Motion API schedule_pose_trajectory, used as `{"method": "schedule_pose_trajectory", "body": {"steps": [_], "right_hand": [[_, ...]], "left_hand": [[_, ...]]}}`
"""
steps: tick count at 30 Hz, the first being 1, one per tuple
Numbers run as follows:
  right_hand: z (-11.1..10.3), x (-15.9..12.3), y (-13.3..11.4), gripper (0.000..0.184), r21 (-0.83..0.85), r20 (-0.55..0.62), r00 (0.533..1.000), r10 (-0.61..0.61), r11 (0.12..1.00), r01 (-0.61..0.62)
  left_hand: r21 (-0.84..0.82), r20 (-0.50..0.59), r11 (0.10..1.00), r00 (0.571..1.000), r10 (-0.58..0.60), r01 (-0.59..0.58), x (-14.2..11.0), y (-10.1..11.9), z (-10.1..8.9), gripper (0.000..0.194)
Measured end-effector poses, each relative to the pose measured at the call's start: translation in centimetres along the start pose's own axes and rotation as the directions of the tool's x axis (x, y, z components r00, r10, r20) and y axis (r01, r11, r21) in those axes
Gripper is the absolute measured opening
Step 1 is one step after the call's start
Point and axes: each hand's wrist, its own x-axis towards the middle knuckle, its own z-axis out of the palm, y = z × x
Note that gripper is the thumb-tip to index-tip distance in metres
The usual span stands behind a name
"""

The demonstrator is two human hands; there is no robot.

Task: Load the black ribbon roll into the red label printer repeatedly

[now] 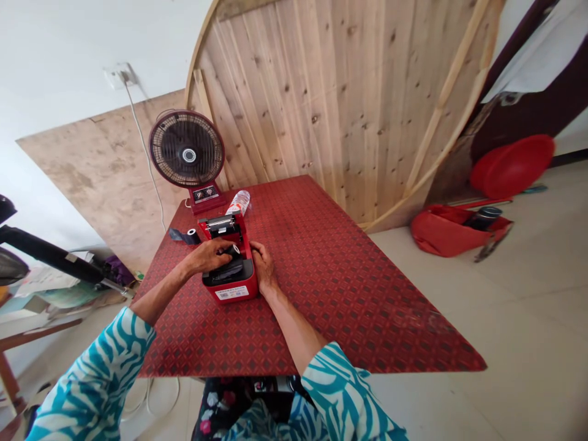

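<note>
A small red and black printer [232, 290] stands on the table with its lid [222, 225] raised, a white label on its near side. Inside it lies a black roll [235, 250] with a white core end showing. From the left, my left hand [210, 254] reaches into the open compartment, its fingers closed on the roll. My right hand [264, 266] grips the printer's right side, with some of its fingers hidden behind the body. Just left of the printer, a second black roll [193, 236] rests on the table beside a dark crumpled piece [177, 234].
The table [321, 275] has a red patterned cover. A clear plastic bottle [239, 202] lies behind the printer, near a dark red fan [188, 153]. A round wooden panel [340, 98] leans behind the table. On the floor at right sits a red bag [441, 233].
</note>
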Motion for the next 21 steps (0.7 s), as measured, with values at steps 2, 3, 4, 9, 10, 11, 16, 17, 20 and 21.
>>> {"method": "schedule_pose_trajectory", "body": {"steps": [2,3,4,9,10,11,16,17,20,21], "right_hand": [[0.0,0.0,-0.1,0.036,-0.005,-0.005,1.000,0.010,1.000,-0.010],[0.0,0.0,-0.1,0.036,-0.007,-0.006,1.000,0.012,1.000,-0.012],[0.0,0.0,-0.1,0.035,-0.007,-0.007,1.000,0.010,1.000,-0.010],[0.1,0.0,-0.1,0.032,-0.008,-0.034,0.999,-0.001,1.000,0.001],[0.1,0.0,-0.1,0.032,-0.006,-0.030,1.000,0.002,1.000,-0.002],[0.1,0.0,-0.1,0.033,-0.004,-0.022,1.000,0.005,1.000,-0.005],[0.0,0.0,-0.1,0.037,-0.008,0.004,1.000,0.007,1.000,-0.007],[-0.1,0.0,-0.2,0.037,-0.015,0.005,1.000,0.005,1.000,-0.005],[-0.1,0.0,-0.2,0.036,-0.020,0.006,1.000,-0.002,1.000,0.003],[-0.1,0.0,-0.2,0.036,-0.014,0.003,1.000,-0.005,1.000,0.005]], "left_hand": [[0.027,-0.006,1.000,1.000,0.002,-0.002,0.1,-0.1,0.1,0.031],[0.030,-0.011,1.000,1.000,-0.009,0.009,0.2,-0.1,0.0,0.031],[0.027,-0.013,0.999,1.000,-0.022,0.023,0.3,-0.2,0.0,0.031],[0.053,0.068,0.999,0.998,-0.014,0.010,1.7,-0.7,-0.3,0.033],[0.067,0.098,0.998,0.995,-0.005,-0.002,2.0,-0.8,-0.3,0.032],[0.085,0.122,0.996,0.993,-0.001,-0.010,2.3,-0.9,-0.3,0.031],[0.239,0.183,0.970,0.983,-0.006,-0.038,3.0,-1.0,0.0,0.016],[0.247,0.187,0.967,0.982,0.009,-0.056,3.0,-1.1,0.1,0.016],[0.189,0.218,0.976,0.973,0.070,-0.112,2.9,-1.1,-0.2,0.022],[0.164,0.228,0.979,0.970,0.081,-0.120,2.7,-1.0,-0.3,0.024]]}}
